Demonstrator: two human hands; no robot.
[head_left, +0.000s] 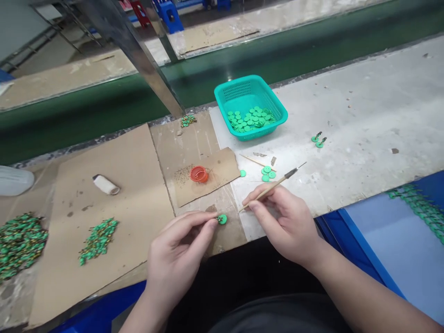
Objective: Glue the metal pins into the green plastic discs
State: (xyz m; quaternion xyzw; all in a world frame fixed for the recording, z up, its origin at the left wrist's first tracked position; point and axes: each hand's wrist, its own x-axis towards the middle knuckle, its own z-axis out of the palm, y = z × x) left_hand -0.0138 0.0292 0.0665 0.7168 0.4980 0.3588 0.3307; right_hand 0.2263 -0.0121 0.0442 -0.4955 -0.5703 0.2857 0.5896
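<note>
1. One teal plastic basket [250, 85] is the landmark. It holds dozens of green discs [250, 120], too many to count.
2. The left hand [176, 252] is nearly closed, its fingertips pinching one green disc [222, 219] in front of the basket, toward the person.
3. The right hand [282, 222], also in front of the basket, is curled around one wooden-handled pick [268, 190], holding it like a pen. Its dark metal tip points toward the basket.
4. Just in front of the basket lie four loose discs [267, 174] in a cluster, with one single disc [243, 173] beside them.
5. Also in front are one thin wooden stick [257, 161] and one orange cup [199, 174], the cup on a cardboard piece [208, 178].
6. To the right of the basket lie two green parts [318, 140], close together.
7. To its left, on cardboard sheets [104, 259], are two heaps of green parts [98, 241] [21, 245] and one white roll [106, 185]. A third, smaller heap [188, 121] lies nearer the basket.
</note>
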